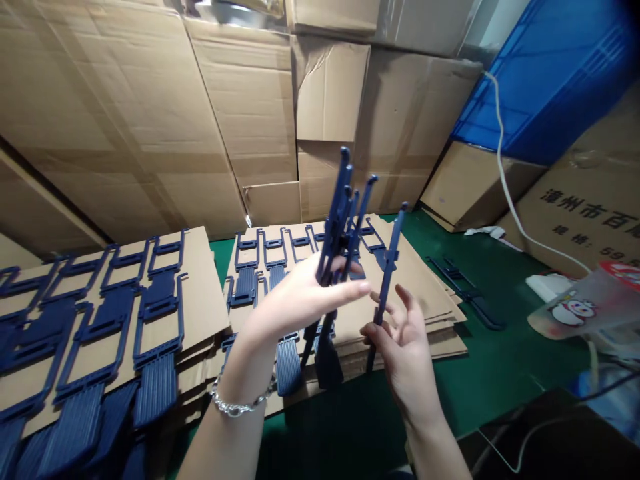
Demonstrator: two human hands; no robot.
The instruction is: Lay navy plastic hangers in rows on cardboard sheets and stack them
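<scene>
My left hand (305, 293), a silver chain bracelet at its wrist, is wrapped around a bunch of dark blue plastic frames (340, 213). They stand roughly upright, hooked ends up. To the right, my right hand (407, 350) pinches a single dark blue plastic frame (389, 270) between thumb and fingers, seen edge-on. It stands slightly apart from the bunch. Beneath my hands, similar frames with ribbed paddles (287, 367) lie in rows on a stack of cardboard sheets (425, 293). My left hand and the bunch hide part of these rows.
More blue frames (160, 313) cover a second cardboard stack at left. One loose frame (467, 293) lies on the green tabletop (515, 360). Cardboard boxes (240, 100) wall the back. At right are a plastic cup (575, 310), a white cable (503, 160) and a blue crate (540, 80).
</scene>
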